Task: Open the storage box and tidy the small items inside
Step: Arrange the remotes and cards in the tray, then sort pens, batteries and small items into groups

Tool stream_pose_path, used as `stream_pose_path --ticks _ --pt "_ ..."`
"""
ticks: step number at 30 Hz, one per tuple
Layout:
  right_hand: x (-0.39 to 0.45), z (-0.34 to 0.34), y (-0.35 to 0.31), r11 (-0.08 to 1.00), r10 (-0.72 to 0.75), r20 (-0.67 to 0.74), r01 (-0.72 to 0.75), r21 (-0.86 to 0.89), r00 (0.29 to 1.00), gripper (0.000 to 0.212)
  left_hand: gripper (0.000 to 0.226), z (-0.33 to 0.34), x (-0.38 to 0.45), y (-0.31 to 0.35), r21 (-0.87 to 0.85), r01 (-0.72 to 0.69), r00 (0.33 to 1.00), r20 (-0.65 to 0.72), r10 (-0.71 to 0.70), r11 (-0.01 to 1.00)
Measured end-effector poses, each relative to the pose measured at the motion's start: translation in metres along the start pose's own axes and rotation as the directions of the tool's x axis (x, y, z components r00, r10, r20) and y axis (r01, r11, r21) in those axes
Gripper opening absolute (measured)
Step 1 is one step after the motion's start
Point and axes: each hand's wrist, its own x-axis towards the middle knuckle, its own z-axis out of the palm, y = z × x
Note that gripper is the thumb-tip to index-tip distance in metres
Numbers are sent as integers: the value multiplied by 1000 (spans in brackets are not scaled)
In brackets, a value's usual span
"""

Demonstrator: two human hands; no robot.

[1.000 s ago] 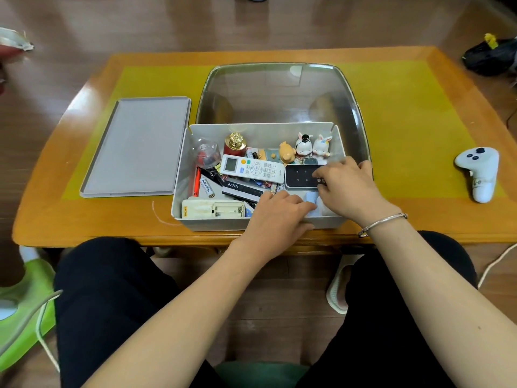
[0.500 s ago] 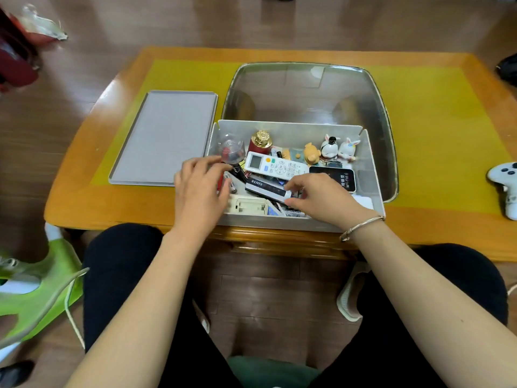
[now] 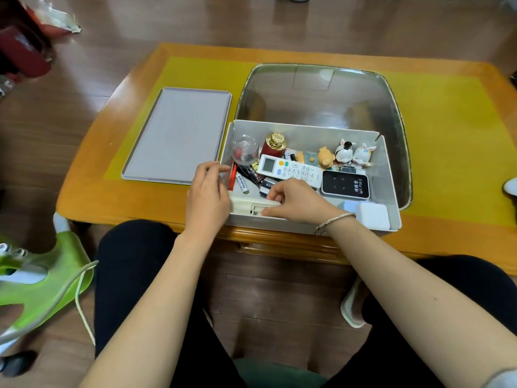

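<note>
Gripping storage box (image 3: pixel 390 175) wall, left hand (image 3: pixel 208 196); right hand (image 3: pixel 296 201) pinching cream device (image 3: pixel 246 206) inside.

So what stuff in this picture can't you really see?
Head view only:
- The cream item at the box's near wall: the right hand covers most of it.
- The black item under the white remote: its label is cut off by the hand.
- The left hand at the storage box left wall: whether it grips the wall is unclear.
- The white thing at the right edge: cropped.
</note>
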Motion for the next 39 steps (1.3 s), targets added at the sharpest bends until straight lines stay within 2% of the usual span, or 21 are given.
stream_pose_path --ticks 2,4,7,10,12,16,19,22,25,28,34,36,39 --pt "-1 1 2 1000 11 -37 -10 19 999 18 30 0 -1 1 -2 5 1000 2 -5 1000" --pt "-1 -2 5 999 15 -160 -9 32 987 14 31 -1 -1 1 -10 -2 1000 -2 2 1000" --pt "-3 -16 14 996 38 -380 -2 93 924 12 31 -2 -1 2 -23 -5 1000 -7 5 1000" --pt "-6 -31 26 989 91 -505 -20 144 859 11 32 -1 -1 2 -28 -6 1000 -6 6 1000" --pt "-6 -36 31 985 120 -539 -32 170 834 11 32 0 -1 2 -33 -6 1000 -8 5 999" --pt "-6 -35 36 976 137 -521 -25 217 842 20 29 0 -2 2 -50 6 1000 -13 -7 999" --pt "-9 -33 33 994 55 -570 7 107 820 29 28 0 -2 2 -61 5 1000 -15 -6 998" --pt "-13 -33 31 1000 -19 -523 15 -13 852 26 28 0 -2 3 -68 8 1000 -19 -9 998" --pt "-15 -34 29 998 -1 -347 -22 -64 938 20 26 0 -3 4 -73 20 1000 -18 -21 997" --pt "-13 -32 27 994 -61 -283 31 -108 957 21 27 1 -2 3 -68 21 1000 -21 -22 997" --pt "-7 -32 24 951 -91 -273 3 -308 958 62 26 1 -2 2 -68 7 1000 -22 -9 998" --pt "-7 -31 22 934 -84 -230 -4 -357 970 53 26 1 -2 2 -74 10 1000 -22 -12 997" --pt "-10 -29 19 973 -94 -152 58 -222 984 39 25 2 -2 2 -81 20 999 -24 -22 997"
